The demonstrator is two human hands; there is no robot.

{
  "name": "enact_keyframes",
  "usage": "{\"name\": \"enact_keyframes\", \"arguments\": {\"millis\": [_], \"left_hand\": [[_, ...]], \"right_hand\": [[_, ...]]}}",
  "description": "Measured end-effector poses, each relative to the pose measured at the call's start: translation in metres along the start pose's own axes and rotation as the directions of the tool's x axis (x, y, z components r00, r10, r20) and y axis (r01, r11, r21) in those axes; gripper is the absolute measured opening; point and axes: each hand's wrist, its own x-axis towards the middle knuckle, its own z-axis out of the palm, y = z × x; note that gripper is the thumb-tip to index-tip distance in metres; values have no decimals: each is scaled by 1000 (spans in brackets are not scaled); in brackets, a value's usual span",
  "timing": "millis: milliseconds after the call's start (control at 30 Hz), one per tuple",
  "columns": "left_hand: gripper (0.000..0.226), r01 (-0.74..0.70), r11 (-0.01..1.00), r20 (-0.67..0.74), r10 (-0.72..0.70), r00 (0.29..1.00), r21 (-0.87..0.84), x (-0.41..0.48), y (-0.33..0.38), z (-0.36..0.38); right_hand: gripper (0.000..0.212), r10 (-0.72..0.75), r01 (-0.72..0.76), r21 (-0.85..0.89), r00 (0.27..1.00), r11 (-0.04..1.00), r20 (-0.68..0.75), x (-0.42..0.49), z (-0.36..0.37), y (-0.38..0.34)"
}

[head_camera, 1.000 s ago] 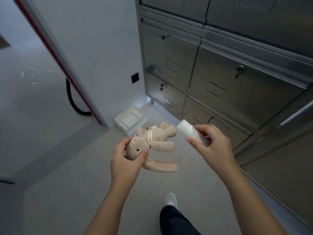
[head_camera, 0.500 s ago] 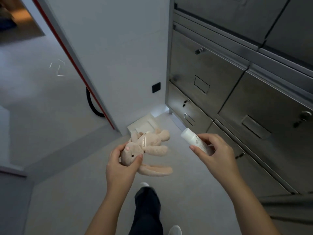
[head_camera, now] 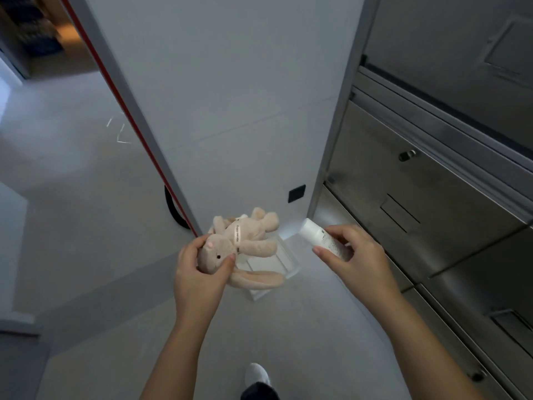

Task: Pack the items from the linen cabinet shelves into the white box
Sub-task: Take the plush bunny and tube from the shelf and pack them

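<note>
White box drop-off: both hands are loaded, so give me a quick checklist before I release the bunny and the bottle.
1. Left hand grips the plush bunny by its head: ok.
2. Right hand holds the white bottle, fingers wrapped round its body: ok.
3. White box in view on the floor by the wall corner: ok.
4. Box top open: ok.
5. Free room inside the box: cannot tell, the bunny covers much of it.
6. Hands low enough for a gentle drop: cannot tell from the head view.
</note>
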Motion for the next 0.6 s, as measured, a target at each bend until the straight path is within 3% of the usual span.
{"name": "enact_keyframes", "arguments": {"millis": [367, 600], "left_hand": [[43, 115, 993, -197, -109, 974, 22, 51, -18, 37], [42, 233, 972, -424, -194, 885, 42, 48, -21, 88]], "right_hand": [[24, -25, 11, 80, 986, 997, 167, 103, 31, 34], [22, -87, 47, 113, 920, 992, 383, 174, 45, 81]]}}
